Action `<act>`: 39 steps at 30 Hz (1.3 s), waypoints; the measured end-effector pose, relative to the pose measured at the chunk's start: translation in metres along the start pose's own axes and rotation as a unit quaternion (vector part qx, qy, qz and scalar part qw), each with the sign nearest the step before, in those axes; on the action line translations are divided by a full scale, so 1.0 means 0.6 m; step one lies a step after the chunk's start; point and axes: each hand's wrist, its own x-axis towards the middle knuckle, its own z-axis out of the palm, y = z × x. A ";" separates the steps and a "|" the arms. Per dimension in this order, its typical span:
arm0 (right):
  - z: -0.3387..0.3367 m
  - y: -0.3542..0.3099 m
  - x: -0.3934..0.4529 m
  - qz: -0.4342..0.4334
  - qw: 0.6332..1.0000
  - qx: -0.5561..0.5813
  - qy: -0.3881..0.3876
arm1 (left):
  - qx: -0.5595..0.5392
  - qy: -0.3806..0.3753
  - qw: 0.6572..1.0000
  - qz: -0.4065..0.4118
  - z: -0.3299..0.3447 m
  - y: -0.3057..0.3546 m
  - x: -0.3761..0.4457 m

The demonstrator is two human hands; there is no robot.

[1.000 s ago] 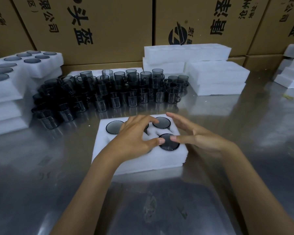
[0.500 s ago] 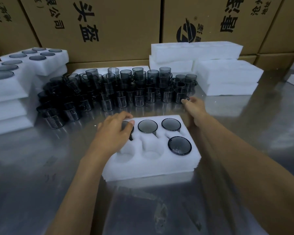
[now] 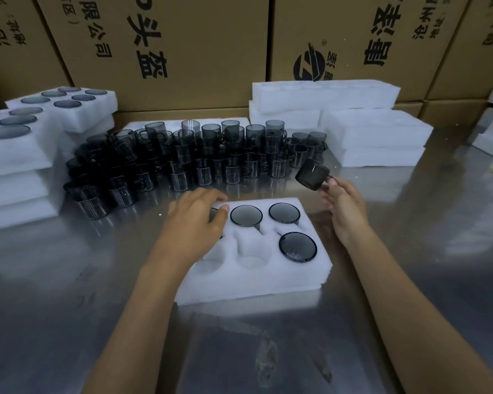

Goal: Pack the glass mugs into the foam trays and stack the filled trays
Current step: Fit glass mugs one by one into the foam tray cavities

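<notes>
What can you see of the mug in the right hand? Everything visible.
The mug is dark smoky glass, see-through, cylindrical, with a handle on its right side. It is off the table, tipped on its side with one round end facing left and down, above the steel table between the loose mugs and the foam tray. Only the right hand touches it, fingers gripping at the handle.

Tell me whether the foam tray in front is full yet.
Not full. The foam tray holds four mugs; its two near-left pockets show bare foam.

Smoky grey mugs (image 3: 199, 155) (ribbed), white foam tray (image 3: 256, 277), brown cartons (image 3: 182, 46).
</notes>
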 end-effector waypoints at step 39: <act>0.071 -0.086 -0.209 -0.119 0.891 -0.266 -0.349 | -0.231 -0.247 0.940 -0.032 -0.069 0.031 -0.021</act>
